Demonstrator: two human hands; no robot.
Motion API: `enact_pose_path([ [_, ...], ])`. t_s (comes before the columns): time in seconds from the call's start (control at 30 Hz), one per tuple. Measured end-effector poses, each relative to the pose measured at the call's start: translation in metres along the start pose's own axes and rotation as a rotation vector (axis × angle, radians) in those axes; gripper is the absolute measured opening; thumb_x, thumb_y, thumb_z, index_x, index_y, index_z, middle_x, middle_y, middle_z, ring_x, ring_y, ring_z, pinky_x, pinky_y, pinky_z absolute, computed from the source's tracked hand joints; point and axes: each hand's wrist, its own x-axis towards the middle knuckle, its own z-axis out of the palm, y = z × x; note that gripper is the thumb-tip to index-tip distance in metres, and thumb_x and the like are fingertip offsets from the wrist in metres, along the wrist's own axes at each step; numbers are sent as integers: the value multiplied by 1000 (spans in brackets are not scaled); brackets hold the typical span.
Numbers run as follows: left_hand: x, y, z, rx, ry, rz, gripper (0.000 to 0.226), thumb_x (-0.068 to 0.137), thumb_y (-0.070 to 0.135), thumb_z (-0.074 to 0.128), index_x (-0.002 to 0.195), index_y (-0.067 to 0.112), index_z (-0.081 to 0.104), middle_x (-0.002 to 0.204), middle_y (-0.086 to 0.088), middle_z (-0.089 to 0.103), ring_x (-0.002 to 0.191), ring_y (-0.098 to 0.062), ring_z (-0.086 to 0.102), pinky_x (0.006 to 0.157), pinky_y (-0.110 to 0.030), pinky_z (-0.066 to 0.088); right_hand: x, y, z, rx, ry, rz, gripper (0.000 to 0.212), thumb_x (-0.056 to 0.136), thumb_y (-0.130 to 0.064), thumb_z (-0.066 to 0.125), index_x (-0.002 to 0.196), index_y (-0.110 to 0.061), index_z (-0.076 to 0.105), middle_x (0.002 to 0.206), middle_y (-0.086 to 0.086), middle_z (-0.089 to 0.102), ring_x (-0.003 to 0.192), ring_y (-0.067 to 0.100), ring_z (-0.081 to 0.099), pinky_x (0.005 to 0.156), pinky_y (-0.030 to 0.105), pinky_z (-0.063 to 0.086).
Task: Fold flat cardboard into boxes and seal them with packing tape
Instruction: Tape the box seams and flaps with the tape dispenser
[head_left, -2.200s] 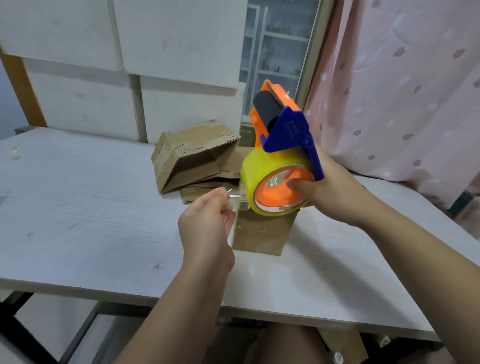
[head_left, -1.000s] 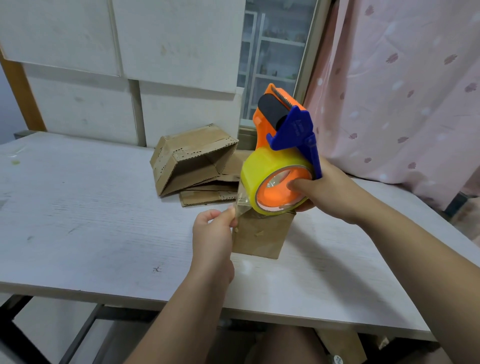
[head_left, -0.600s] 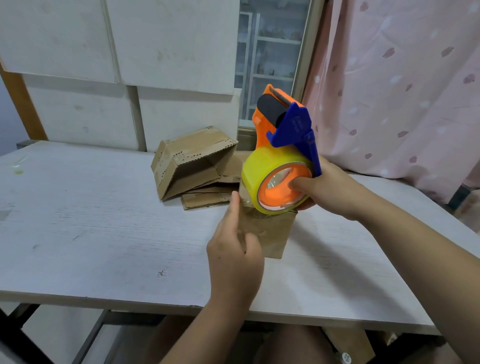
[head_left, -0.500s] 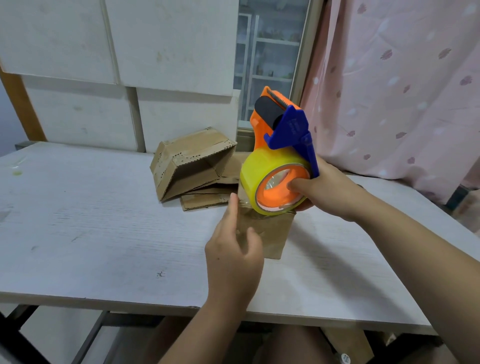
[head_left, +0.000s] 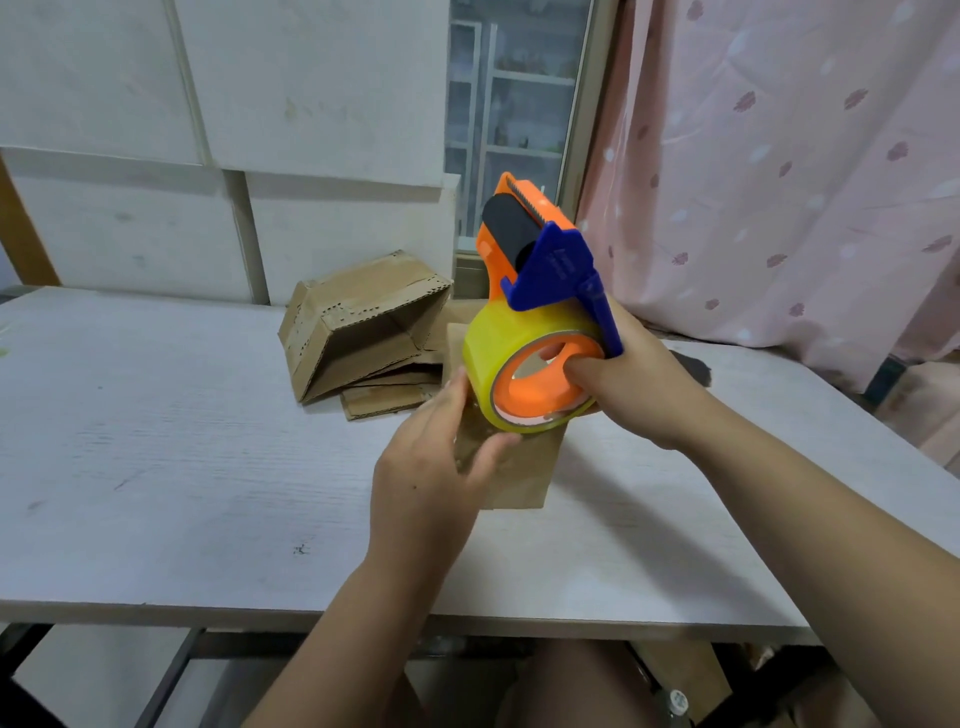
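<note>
A small brown cardboard box (head_left: 524, 478) stands on the white table (head_left: 156, 441) in front of me. My right hand (head_left: 639, 387) grips an orange and blue tape dispenser (head_left: 540, 270) carrying a yellow-tinted roll of clear tape (head_left: 488, 353), held just above the box. My left hand (head_left: 431, 467) lies against the box's left side, fingers extended and thumb forward, pressing a strip of clear tape that runs from the roll down onto the cardboard. The box's left face is hidden behind that hand.
A folded open cardboard box (head_left: 363, 322) lies on flat cardboard pieces (head_left: 384, 400) behind the small box. White panels (head_left: 208, 130) lean at the table's back, and a pink curtain (head_left: 779, 156) hangs at the right. More cardboard (head_left: 680, 670) sits under the table.
My left hand, which was pinching the loose tape end away from the roll, has moved in to the box and now presses the tape flat against its side. The dispenser stays above the box.
</note>
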Motion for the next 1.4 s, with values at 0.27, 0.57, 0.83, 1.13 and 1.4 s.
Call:
enact_pose_path([
  [0.27,-1,-11,13,55,157,158,42,88,21,53,118,-6,60,105,-15,70,95,-22,65,91,-22,40,2,6,-1,96,14,35,43,82,5,50,92,-36,50,109,14,61,91,25,59,66,37,57],
  [0.57,3,-15,16,90,225,327,20,90,3,51,99,-5,67,93,-16,70,91,-23,60,82,-30,47,7,10,-5,109,4,69,48,83,8,46,95,-38,51,99,3,65,79,3,62,72,37,56],
  [0.83,3,-14,14,114,138,350,15,77,-14,61,89,-8,67,98,-20,70,94,-33,67,90,-30,46,11,5,-11,-154,-15,-62,53,62,-19,51,115,-17,51,93,8,61,77,23,59,58,26,48],
  [1.13,5,-15,9,79,46,328,18,75,-18,64,85,-3,66,102,-14,70,98,-29,66,85,-30,51,8,2,-35,-287,5,-99,43,60,-19,44,102,-23,52,77,-7,52,64,5,46,52,16,34],
  [1.4,4,-21,7,146,-5,377,11,85,-8,60,94,-6,66,107,-19,67,100,-32,65,82,-37,55,7,8,-50,-317,-10,-187,42,60,-14,42,97,-33,48,80,-11,55,65,0,48,53,8,33],
])
